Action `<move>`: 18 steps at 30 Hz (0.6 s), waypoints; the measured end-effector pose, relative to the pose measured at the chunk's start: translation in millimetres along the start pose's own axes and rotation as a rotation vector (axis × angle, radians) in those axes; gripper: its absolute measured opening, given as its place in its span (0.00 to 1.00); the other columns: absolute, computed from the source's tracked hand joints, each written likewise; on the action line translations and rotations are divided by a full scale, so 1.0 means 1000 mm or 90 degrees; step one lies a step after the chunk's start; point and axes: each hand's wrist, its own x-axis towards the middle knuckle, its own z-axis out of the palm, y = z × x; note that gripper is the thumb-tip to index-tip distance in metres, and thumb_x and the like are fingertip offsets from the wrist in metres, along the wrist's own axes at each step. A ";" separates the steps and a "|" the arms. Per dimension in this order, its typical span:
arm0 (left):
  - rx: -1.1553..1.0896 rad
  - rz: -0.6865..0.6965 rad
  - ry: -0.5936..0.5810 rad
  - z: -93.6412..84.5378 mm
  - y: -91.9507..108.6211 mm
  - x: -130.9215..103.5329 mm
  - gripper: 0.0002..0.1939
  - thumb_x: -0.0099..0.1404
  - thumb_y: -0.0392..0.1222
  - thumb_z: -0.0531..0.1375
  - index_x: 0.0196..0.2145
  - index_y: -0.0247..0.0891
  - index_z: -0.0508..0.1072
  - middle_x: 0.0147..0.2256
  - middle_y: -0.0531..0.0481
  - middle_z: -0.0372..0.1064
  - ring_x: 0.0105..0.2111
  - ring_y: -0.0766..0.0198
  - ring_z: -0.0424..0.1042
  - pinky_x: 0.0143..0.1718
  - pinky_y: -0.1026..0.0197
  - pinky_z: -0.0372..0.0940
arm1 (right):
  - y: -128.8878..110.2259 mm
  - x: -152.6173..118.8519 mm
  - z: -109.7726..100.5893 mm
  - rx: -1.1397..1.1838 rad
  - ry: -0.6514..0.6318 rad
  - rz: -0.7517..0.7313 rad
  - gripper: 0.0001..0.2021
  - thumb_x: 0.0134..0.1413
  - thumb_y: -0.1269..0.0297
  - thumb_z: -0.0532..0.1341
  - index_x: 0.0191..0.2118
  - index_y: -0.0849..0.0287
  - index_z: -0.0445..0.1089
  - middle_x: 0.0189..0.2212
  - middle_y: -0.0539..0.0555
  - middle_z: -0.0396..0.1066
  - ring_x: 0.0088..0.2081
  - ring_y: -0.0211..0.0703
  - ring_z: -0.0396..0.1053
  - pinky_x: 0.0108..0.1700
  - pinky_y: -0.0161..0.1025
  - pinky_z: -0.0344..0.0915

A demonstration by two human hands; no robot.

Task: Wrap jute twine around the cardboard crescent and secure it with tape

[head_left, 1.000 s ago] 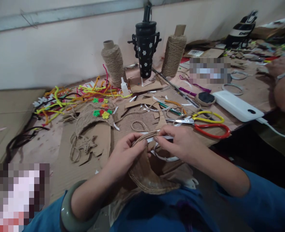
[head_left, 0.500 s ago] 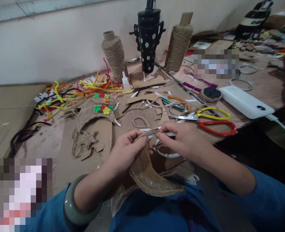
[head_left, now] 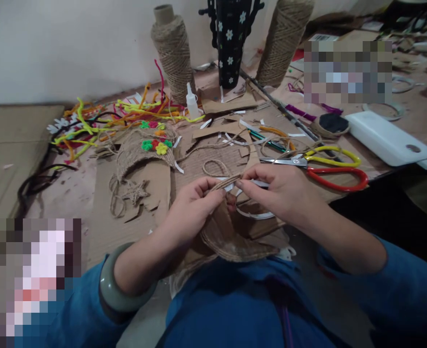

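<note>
A curved, crescent-shaped cardboard piece hangs below my hands, with rows of jute twine along its outer edge. My left hand grips its upper end between thumb and fingers. My right hand pinches the jute twine at the tip of the same piece. A loop of twine lies just beyond my fingers. To the left rests a twine-covered crescent with red, green and yellow flowers. Close below it is a twine star.
Scissors with yellow and red handles lie right of my right hand, near a white power bank. Behind stand a glue bottle, twine spools and a black flowered tumbler. Colourful pipe cleaners are heaped at left.
The view has tipped down and closer, so the spools and tumbler sit higher in it. Both hands keep their grip on the crescent and twine, with little shift.
</note>
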 end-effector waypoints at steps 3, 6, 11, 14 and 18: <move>0.019 -0.004 -0.007 0.002 0.003 0.000 0.04 0.54 0.38 0.62 0.29 0.37 0.70 0.22 0.54 0.71 0.19 0.69 0.68 0.22 0.67 0.61 | -0.001 0.000 0.001 -0.015 0.003 -0.019 0.08 0.51 0.61 0.58 0.26 0.56 0.72 0.19 0.48 0.69 0.22 0.37 0.62 0.25 0.34 0.53; 0.045 0.005 -0.016 0.002 0.004 0.002 0.03 0.53 0.37 0.61 0.27 0.36 0.71 0.21 0.54 0.70 0.19 0.69 0.67 0.22 0.67 0.60 | -0.002 0.000 0.002 -0.014 -0.009 -0.033 0.08 0.52 0.62 0.57 0.27 0.56 0.71 0.21 0.48 0.71 0.24 0.37 0.65 0.26 0.34 0.55; 0.099 0.023 -0.032 -0.002 0.002 0.003 0.04 0.55 0.39 0.59 0.25 0.37 0.72 0.21 0.53 0.69 0.19 0.70 0.64 0.20 0.67 0.56 | -0.006 0.002 0.001 -0.024 -0.045 -0.042 0.08 0.52 0.63 0.57 0.27 0.56 0.70 0.23 0.49 0.73 0.26 0.39 0.67 0.28 0.35 0.57; 0.098 0.041 -0.025 -0.003 0.002 0.003 0.05 0.55 0.39 0.59 0.24 0.37 0.72 0.21 0.53 0.70 0.20 0.69 0.64 0.22 0.66 0.57 | -0.009 0.003 0.000 -0.025 -0.072 -0.061 0.08 0.53 0.63 0.55 0.27 0.56 0.70 0.23 0.49 0.73 0.26 0.39 0.68 0.29 0.35 0.57; 0.107 0.069 -0.019 -0.004 0.001 0.004 0.05 0.54 0.37 0.58 0.22 0.36 0.71 0.21 0.53 0.69 0.21 0.69 0.64 0.23 0.66 0.58 | -0.010 0.002 0.000 -0.018 -0.079 -0.074 0.08 0.53 0.65 0.54 0.27 0.56 0.69 0.24 0.48 0.72 0.26 0.38 0.67 0.30 0.35 0.58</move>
